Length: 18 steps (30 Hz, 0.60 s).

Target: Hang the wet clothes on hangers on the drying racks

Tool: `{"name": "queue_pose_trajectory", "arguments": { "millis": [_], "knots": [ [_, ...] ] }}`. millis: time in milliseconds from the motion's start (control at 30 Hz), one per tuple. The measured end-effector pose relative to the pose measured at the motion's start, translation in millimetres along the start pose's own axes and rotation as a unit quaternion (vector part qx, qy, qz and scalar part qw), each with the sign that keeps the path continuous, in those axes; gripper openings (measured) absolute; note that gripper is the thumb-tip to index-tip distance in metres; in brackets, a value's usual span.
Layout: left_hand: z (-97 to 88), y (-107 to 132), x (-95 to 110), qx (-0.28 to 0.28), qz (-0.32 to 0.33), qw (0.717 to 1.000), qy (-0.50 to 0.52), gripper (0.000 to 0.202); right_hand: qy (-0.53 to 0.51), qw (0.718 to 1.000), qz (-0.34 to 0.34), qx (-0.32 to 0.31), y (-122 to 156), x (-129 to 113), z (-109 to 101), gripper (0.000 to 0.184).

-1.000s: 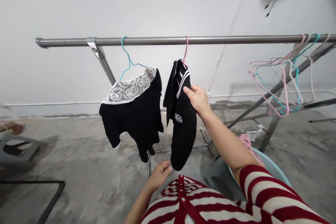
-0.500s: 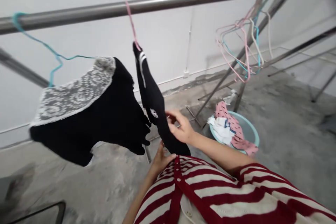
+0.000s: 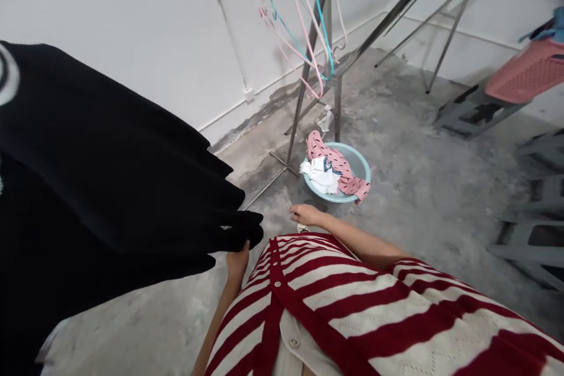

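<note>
A black garment [image 3: 110,176] with a white stripe detail fills the left side, its hem spread towards me. My left hand [image 3: 238,258] is at the hem's lower edge, closed on the cloth, with some fingers hidden. Away from the garment, my right hand [image 3: 306,215] hovers in front of my striped cardigan, fingers curled together and nothing visible in them. Beyond it on the floor stands a light blue basin [image 3: 359,167] with a pink patterned cloth [image 3: 337,161] and a white cloth [image 3: 321,175].
Pink, white and blue hangers [image 3: 315,50] dangle by a metal rack leg [image 3: 304,91]. To the right, a pink basket [image 3: 524,73] rests on a grey stool [image 3: 467,108], with more grey stools [image 3: 535,238] nearer. A pale wall [image 3: 145,29] runs behind.
My view has swung right and the black garment looms larger at left. My right hand has left the cloth and moved towards the basin. The basket and stools have come into sight.
</note>
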State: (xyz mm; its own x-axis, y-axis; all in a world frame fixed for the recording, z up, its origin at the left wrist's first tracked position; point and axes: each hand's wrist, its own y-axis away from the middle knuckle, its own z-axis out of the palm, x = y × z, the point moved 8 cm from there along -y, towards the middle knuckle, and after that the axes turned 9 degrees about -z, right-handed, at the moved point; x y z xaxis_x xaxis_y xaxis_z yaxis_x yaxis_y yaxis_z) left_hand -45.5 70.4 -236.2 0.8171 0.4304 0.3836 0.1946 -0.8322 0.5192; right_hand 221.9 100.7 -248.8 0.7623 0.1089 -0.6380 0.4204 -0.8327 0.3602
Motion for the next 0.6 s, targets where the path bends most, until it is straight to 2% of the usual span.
{"name": "queue_pose_trajectory", "arguments": {
  "millis": [67, 167, 300, 433, 500, 600],
  "knots": [
    [8.7, 1.9, -5.2, -0.027, -0.045, 0.998, -0.035, 0.037, -0.018, 0.997, 0.073, 0.019, 10.6, 54.8, -5.8, 0.028],
    [23.0, 8.3, -9.3, -0.076, -0.079, 0.991, -0.073, 0.031, -0.057, 0.982, 0.176, 0.044, 31.8, 128.7, -15.2, 0.027],
    [41.3, 21.6, -12.8, -0.125, -0.105, 0.982, -0.091, 0.025, -0.106, 0.949, 0.282, 0.089, 54.4, 203.4, -37.0, 0.030],
    [55.7, 33.6, -9.2, -0.134, -0.125, 0.981, -0.069, 0.019, -0.152, 0.919, 0.328, 0.158, 48.2, 247.2, -71.8, 0.033],
    [62.1, 37.8, -3.9, -0.132, -0.128, 0.982, -0.048, 0.020, -0.175, 0.909, 0.326, 0.194, 32.6, 258.4, -90.1, 0.034],
    [69.2, 43.9, 4.1, -0.121, -0.128, 0.984, -0.015, 0.024, -0.211, 0.901, 0.295, 0.239, 1.4, 262.8, -112.3, 0.037]
  ]
}}
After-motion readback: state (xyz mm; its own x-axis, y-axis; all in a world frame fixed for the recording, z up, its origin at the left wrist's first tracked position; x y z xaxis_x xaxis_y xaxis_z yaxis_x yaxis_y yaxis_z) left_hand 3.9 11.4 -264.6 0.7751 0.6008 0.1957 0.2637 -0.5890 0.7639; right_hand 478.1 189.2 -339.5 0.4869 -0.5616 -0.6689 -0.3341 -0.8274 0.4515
